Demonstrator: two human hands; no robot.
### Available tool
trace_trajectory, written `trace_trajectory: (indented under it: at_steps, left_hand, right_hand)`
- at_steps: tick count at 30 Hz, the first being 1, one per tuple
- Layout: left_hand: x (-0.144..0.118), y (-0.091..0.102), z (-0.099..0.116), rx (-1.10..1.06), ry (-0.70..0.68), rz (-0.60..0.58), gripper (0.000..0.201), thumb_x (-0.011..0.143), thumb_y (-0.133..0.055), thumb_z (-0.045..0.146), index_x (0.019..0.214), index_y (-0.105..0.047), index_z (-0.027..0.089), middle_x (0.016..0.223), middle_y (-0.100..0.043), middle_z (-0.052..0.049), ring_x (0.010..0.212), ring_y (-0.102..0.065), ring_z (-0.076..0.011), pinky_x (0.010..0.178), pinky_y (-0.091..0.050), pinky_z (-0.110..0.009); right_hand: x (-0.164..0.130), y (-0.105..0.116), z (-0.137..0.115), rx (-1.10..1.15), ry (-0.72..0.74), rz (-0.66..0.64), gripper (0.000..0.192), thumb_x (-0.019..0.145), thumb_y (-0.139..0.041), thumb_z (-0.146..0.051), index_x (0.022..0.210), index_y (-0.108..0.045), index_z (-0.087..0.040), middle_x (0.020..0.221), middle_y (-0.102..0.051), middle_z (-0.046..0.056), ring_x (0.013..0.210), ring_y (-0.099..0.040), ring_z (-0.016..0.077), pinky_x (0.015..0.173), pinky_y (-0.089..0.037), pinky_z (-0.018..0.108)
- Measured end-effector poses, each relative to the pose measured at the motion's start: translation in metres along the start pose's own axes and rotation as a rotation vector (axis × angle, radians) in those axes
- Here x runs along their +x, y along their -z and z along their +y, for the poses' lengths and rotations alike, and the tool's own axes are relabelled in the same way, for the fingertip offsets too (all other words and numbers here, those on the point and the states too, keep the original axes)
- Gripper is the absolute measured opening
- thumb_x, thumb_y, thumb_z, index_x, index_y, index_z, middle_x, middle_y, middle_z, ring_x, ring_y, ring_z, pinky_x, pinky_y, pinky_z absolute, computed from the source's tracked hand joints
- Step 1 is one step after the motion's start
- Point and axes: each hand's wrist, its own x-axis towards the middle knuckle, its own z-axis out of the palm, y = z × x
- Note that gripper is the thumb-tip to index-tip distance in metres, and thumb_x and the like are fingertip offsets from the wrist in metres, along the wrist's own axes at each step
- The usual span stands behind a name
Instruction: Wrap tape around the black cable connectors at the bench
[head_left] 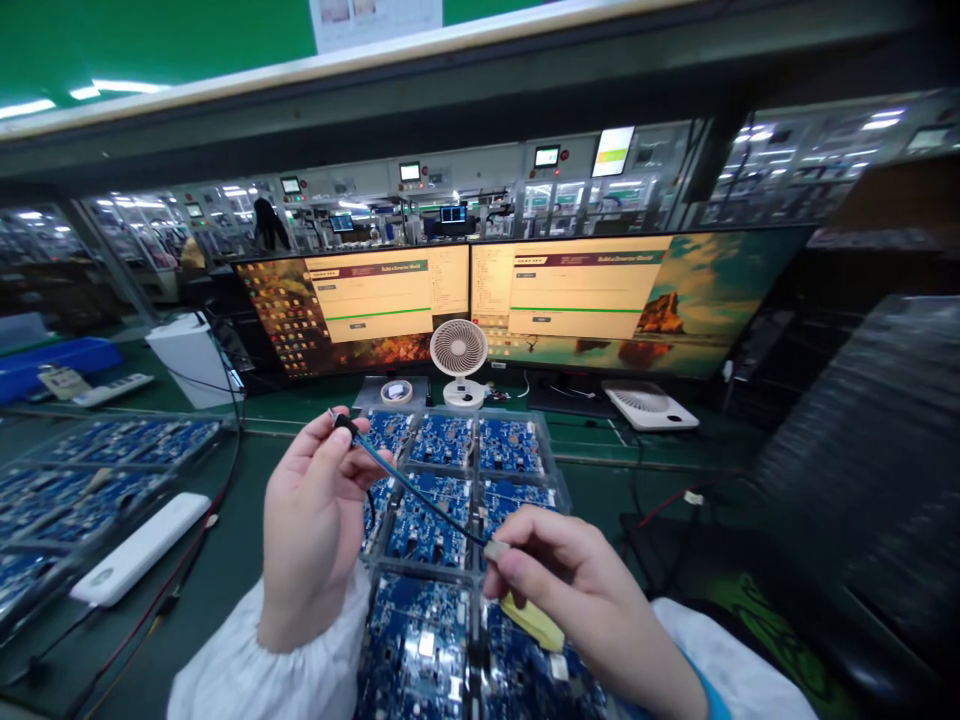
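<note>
A thin cable (420,493) with blue-green and dark wires runs slanting between my two hands. My left hand (319,490) pinches its upper end, where a small black connector (345,424) shows between thumb and fingers. At the lower end, my right hand (570,575) is closed on a small pale connector (495,550). Both hands are above a clear plastic tray (431,572) with blue circuit boards (431,640) in its compartments. Under my right hand a yellow piece (534,622) lies over the boards, partly hidden.
Behind the tray stand a small white fan (458,350) and two monitors (375,300). A second board tray (90,460) and a long white device (142,550) lie at left, with loose cables. At right are a folded white fan (649,405) and a dark wrapped stack (870,450).
</note>
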Motion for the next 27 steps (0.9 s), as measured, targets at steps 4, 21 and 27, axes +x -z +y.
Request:
trace_trajectory:
  at_steps: [4, 21, 27]
  left_hand:
    - [-0.009, -0.005, 0.0, -0.055, 0.137, -0.086, 0.032, 0.071, -0.077, 0.015, 0.101, -0.067, 0.018, 0.082, -0.069, 0.002, 0.061, -0.066, -0.0102, 0.055, -0.058, -0.02]
    - [-0.024, -0.013, -0.014, 0.181, 0.088, -0.157, 0.027, 0.071, -0.079, 0.018, 0.089, -0.059, 0.018, 0.068, -0.066, 0.005, 0.057, -0.07, -0.012, 0.048, -0.056, -0.016]
    - [-0.033, -0.01, -0.022, 0.236, 0.185, -0.355, 0.034, 0.07, -0.078, 0.016, 0.1, -0.061, 0.018, 0.068, -0.067, 0.003, 0.06, -0.068, -0.0123, 0.056, -0.057, -0.02]
  right_hand:
    - [0.002, -0.002, 0.003, 0.067, -0.014, 0.045, 0.024, 0.089, -0.06, -0.038, 0.075, -0.061, -0.019, 0.065, -0.068, 0.001, 0.061, -0.059, 0.0141, 0.059, -0.045, 0.025]
    - [-0.001, -0.011, 0.004, -0.046, 0.05, 0.16, 0.026, 0.088, -0.059, -0.039, 0.07, -0.06, -0.02, 0.062, -0.065, 0.001, 0.059, -0.059, 0.0156, 0.058, -0.044, 0.026]
    - [0.001, -0.015, 0.009, 0.065, 0.027, 0.186, 0.03, 0.089, -0.058, -0.045, 0.071, -0.055, -0.02, 0.062, -0.064, 0.0, 0.06, -0.058, 0.0152, 0.059, -0.044, 0.026]
